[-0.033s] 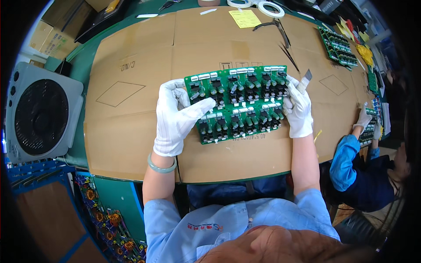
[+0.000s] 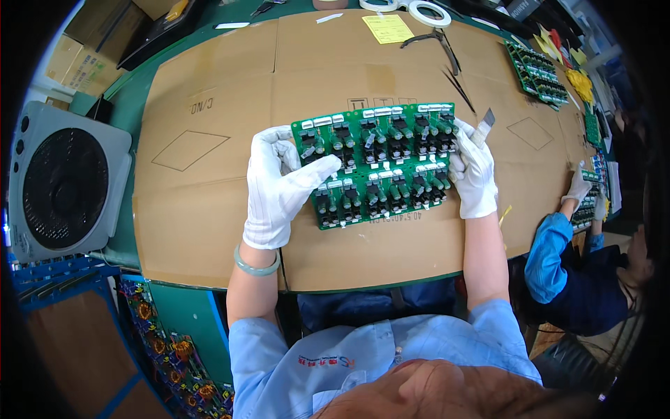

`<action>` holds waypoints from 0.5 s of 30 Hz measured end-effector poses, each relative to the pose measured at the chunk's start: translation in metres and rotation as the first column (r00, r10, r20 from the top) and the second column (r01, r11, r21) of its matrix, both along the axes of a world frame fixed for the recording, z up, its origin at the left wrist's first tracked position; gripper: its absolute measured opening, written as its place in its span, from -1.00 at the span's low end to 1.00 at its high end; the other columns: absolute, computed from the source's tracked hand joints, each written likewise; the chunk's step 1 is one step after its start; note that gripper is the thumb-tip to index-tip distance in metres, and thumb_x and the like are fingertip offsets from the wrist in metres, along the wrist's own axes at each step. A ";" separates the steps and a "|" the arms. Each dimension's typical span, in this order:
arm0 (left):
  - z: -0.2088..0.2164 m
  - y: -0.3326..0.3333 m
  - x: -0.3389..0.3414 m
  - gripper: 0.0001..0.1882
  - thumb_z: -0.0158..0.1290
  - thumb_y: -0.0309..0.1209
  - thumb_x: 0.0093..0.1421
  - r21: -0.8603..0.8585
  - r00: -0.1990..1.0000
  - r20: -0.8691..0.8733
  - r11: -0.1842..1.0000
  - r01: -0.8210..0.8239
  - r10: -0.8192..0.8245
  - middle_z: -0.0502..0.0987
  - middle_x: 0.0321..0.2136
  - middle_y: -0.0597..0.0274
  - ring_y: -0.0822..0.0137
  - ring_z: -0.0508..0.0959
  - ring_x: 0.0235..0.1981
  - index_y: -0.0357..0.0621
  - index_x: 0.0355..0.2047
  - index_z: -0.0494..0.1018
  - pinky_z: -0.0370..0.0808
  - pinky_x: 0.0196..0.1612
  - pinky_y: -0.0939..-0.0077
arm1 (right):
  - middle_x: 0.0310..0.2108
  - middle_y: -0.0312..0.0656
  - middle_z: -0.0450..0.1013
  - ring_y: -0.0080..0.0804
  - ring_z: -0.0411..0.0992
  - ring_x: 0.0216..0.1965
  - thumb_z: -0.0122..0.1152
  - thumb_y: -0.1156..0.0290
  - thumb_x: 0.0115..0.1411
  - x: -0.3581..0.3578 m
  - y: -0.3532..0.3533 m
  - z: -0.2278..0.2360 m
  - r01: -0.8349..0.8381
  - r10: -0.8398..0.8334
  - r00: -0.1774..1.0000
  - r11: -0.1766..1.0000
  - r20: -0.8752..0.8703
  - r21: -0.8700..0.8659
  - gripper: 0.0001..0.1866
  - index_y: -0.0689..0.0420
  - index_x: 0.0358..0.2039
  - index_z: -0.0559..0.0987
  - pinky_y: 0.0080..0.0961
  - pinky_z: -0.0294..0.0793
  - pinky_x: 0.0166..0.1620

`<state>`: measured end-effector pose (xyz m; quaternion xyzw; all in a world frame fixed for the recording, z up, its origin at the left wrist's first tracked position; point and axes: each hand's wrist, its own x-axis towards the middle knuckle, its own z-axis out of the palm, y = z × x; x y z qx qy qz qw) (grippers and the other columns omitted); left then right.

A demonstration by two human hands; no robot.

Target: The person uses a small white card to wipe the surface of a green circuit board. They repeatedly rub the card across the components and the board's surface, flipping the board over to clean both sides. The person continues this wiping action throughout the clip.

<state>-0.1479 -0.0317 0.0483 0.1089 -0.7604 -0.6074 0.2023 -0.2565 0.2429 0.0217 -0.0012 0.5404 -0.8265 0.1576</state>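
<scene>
A green circuit board panel (image 2: 373,164), crowded with black parts, small cylinders and white connectors, is held up over the cardboard and tilted slightly. My left hand (image 2: 279,185), in a white glove, grips its left end, thumb laid across the front. Gloved likewise, my right hand (image 2: 476,174) closes around the right edge. A short flat blade (image 2: 484,124) with a pale wrapped handle sticks up from between the right fingers. What the fingers do behind the board is hidden.
Flattened cardboard (image 2: 202,230) covers the green table. Beyond the board lie tweezers (image 2: 458,92), pliers (image 2: 436,40), a yellow paper (image 2: 388,28) and tape rolls (image 2: 428,14). More boards (image 2: 537,73) sit at far right. A fan (image 2: 70,181) stands left; a co-worker (image 2: 569,265) works at right.
</scene>
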 end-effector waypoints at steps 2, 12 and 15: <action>-0.001 0.000 0.000 -0.40 0.40 -0.47 -0.12 0.059 1.000 0.009 0.998 0.019 -0.020 0.36 -0.51 0.42 0.66 0.26 -0.52 -0.38 -0.17 0.28 0.31 -0.48 0.77 | -0.53 -0.48 0.31 -0.81 0.02 -0.70 0.06 0.30 0.29 0.000 0.000 -0.001 0.014 -0.013 1.000 0.999 -0.016 0.042 -0.61 0.26 0.04 0.45 -0.79 -0.07 -0.67; -0.019 -0.008 -0.014 -0.44 0.37 -0.42 -0.05 0.006 0.988 0.146 0.999 -0.046 0.045 0.44 -0.55 0.38 0.67 0.34 -0.56 -0.45 -0.17 0.30 0.32 -0.50 0.78 | -0.65 -0.47 0.29 -0.80 0.01 -0.70 0.16 0.29 0.22 -0.006 0.006 -0.007 -0.051 0.072 0.996 0.949 -0.055 0.310 -0.65 0.25 -0.07 0.58 -0.75 -0.08 -0.64; -0.017 -0.006 -0.015 -0.41 0.41 -0.35 -0.12 0.020 0.989 0.136 0.997 -0.069 0.066 0.43 -0.62 0.37 0.64 0.37 -0.61 -0.45 -0.21 0.34 0.38 -0.56 0.72 | -0.65 -0.48 0.26 -0.77 0.07 -0.69 0.22 0.32 0.20 -0.003 0.000 -0.003 -0.019 0.035 0.999 0.908 -0.031 0.418 -0.65 0.23 -0.05 0.57 -0.75 -0.04 -0.63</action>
